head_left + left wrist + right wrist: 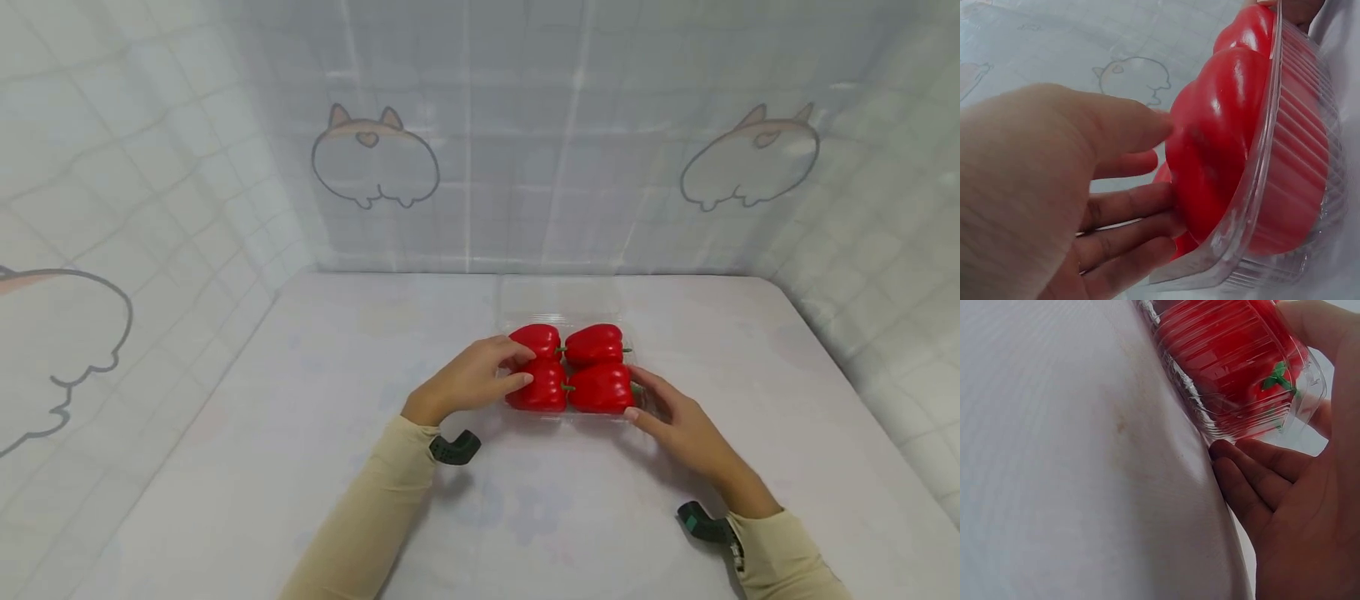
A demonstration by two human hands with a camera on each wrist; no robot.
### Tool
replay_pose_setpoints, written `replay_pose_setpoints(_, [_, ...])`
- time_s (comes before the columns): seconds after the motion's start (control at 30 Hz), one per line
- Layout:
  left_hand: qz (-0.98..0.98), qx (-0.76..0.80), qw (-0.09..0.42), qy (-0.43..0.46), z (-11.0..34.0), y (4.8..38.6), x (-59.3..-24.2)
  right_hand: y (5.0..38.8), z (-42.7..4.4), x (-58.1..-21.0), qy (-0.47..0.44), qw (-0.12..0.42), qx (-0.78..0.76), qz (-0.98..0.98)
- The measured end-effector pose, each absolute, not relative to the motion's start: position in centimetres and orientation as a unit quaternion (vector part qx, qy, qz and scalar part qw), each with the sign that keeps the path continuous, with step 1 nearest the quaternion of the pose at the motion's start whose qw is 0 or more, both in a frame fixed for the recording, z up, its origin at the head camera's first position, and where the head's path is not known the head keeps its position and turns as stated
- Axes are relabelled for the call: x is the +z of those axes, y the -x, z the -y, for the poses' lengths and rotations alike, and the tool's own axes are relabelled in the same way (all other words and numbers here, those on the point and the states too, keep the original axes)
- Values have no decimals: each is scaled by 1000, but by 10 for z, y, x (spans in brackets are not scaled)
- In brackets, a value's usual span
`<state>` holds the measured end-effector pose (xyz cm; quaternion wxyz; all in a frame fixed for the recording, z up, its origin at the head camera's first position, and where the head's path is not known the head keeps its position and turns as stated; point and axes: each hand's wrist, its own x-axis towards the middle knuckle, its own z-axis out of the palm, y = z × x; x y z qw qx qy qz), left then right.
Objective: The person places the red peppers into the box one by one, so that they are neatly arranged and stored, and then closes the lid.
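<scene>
Several glossy red bell peppers (600, 390) with green stems sit in two rows inside a clear plastic clamshell box (579, 417) on the table. My left hand (474, 377) is at the box's left side, its thumb and fingertips against the near left pepper (1216, 125); the fingers are fairly straight. At the right end, my right hand (678, 423) steadies the near corner, thumb by the rim and loosely extended fingers beside the ribbed wall (1235, 369). In the right wrist view, a green stem (1277, 376) shows through the plastic.
The box's clear lid (558, 293) stands open behind the peppers. A pale patterned cloth (337, 350) covers the table. White tiled-pattern sheeting (525, 167) with cartoon animal drawings rises behind and at both sides. Dark devices (455, 448) are worn on both wrists.
</scene>
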<state>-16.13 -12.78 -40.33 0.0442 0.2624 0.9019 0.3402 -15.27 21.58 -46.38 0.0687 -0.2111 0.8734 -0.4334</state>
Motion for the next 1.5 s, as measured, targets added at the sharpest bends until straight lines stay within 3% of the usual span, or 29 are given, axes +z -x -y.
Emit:
replay_pose_setpoints(0.57, [-878,429,-56,-203,153,175,-418,150,-213,-461,212,67,-444,-868])
replay_pose_setpoints(1.0, [-866,478,-68,-127,163,189,-425,153,-216,-465,209,76,-455,-862])
replay_pose_setpoints(1.5, [-861,507,-30,-42,165,228,-430,155,-215,-468,207,63,-465,-859])
